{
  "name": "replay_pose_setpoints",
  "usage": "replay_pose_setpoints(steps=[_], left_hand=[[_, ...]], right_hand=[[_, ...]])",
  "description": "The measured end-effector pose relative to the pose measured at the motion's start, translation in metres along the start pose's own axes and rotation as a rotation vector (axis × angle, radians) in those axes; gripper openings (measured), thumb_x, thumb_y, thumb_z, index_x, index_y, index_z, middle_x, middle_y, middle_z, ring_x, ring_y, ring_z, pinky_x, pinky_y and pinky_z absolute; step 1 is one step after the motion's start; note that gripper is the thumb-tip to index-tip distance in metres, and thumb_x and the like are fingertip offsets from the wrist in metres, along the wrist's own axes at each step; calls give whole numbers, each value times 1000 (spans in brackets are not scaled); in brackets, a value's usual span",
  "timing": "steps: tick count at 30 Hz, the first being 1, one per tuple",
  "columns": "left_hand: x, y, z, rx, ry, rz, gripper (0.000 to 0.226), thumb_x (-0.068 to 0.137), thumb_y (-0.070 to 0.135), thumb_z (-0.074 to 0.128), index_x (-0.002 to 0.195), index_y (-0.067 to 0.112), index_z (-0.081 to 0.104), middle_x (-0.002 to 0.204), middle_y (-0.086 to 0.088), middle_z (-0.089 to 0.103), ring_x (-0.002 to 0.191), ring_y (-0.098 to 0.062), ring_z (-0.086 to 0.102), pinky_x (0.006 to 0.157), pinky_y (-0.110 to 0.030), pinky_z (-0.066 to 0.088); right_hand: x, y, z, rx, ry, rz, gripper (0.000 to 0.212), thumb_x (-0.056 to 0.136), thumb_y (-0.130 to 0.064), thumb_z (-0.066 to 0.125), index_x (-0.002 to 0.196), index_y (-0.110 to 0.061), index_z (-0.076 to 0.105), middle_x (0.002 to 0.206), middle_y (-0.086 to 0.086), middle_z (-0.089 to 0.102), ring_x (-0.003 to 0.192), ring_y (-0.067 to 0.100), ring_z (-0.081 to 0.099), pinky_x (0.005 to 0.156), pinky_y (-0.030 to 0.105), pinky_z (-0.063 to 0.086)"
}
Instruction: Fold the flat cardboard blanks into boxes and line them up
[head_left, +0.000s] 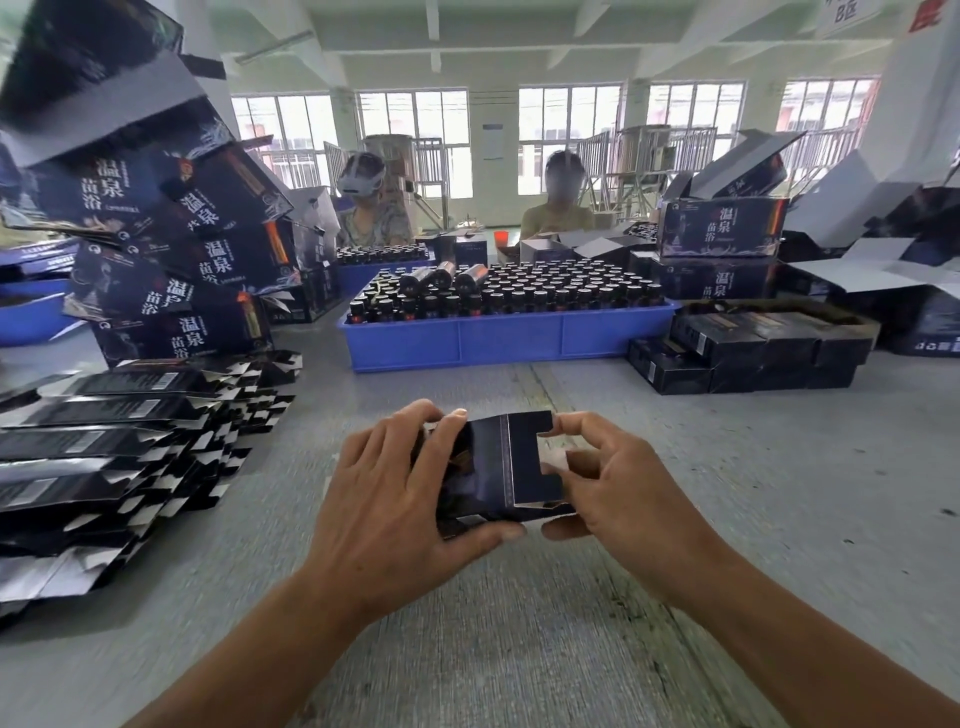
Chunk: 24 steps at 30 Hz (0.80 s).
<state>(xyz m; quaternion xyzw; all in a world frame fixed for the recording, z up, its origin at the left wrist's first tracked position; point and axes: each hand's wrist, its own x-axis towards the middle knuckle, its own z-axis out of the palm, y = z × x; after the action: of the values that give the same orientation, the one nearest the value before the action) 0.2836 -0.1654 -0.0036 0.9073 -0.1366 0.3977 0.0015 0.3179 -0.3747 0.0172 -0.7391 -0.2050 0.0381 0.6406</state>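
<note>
A small dark cardboard box (506, 467), partly folded, is held above the grey table between both hands. My left hand (387, 499) grips its left side, fingers curled over the top and thumb underneath. My right hand (613, 483) pinches the flaps at its right end, where the white inside of the card shows. A spread-out stack of flat dark blanks (119, 457) lies on the table to the left. Finished small boxes (748, 348) stand lined up at the right.
A blue tray (498, 338) full of dark bottles sits behind the hands. Large dark printed cartons (182, 249) are piled at the left, and more (722, 228) at the back right. Two people sit across the table.
</note>
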Motion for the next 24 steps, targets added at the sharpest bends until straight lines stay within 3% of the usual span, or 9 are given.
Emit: replay_pose_setpoints(steps=[3, 6, 9, 17, 24], left_hand=[[-1, 1, 3, -16, 37, 55, 92, 85, 80, 49, 144, 9, 44, 139, -12, 51, 121, -30, 54, 101, -49, 44], [0, 1, 4, -18, 46, 125, 77, 91, 66, 53, 153, 26, 31, 141, -14, 47, 125, -32, 51, 106, -52, 42], [3, 3, 2, 17, 41, 167, 65, 95, 60, 48, 153, 36, 30, 139, -17, 47, 125, -36, 50, 105, -54, 43], [6, 6, -3, 21, 62, 178, 54, 96, 51, 46, 147, 40, 34, 142, -22, 46, 126, -39, 51, 96, -53, 47], [2, 4, 1, -69, 119, 150, 50, 92, 44, 53, 140, 31, 43, 146, -17, 38, 126, -38, 51, 90, -52, 55]], right_hand=[[-2, 1, 3, -86, 63, -70, 38, 97, -7, 62, 123, -34, 59, 93, -5, 77, 78, 12, 75, 58, 24, 59], [-3, 2, 3, -205, 123, -184, 43, 98, -9, 61, 127, -41, 57, 97, -7, 76, 80, 5, 73, 56, 21, 57], [-4, 1, 1, -264, 151, -236, 44, 99, -12, 60, 129, -43, 56, 102, -5, 74, 81, 3, 72, 56, 20, 57], [-6, -1, 0, -338, 192, -346, 43, 99, -22, 61, 128, -51, 51, 98, -11, 74, 78, 6, 73, 62, 30, 62], [-7, 1, 4, -353, 233, -345, 45, 96, -27, 64, 126, -53, 42, 104, -9, 74, 81, -1, 71, 70, 22, 61]])
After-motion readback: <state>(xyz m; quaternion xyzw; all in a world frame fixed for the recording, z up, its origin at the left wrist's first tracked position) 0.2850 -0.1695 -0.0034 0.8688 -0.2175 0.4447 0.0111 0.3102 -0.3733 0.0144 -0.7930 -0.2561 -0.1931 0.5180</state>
